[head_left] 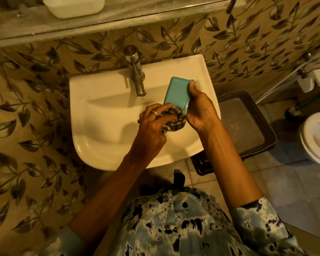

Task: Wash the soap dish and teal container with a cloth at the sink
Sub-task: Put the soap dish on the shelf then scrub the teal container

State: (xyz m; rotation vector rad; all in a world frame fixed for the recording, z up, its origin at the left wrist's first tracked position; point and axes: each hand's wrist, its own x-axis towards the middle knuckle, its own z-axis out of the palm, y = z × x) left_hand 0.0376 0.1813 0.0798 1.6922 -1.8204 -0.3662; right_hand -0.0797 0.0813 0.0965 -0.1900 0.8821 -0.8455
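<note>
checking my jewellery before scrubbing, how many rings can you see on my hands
1: a ring on a finger of the left hand, which grips the cloth. The right hand shows none, though its fingers are partly hidden behind the teal container.

You have two hands, a left (151, 126) and a right (201, 111), over one sink (100, 122) with one tap (137, 76). There is one teal container (177, 95), one cloth (174, 121), one ring (155, 113), one white tub (74, 6) on the shelf, one dark bin (248, 126) and one toilet (316, 141).
</note>
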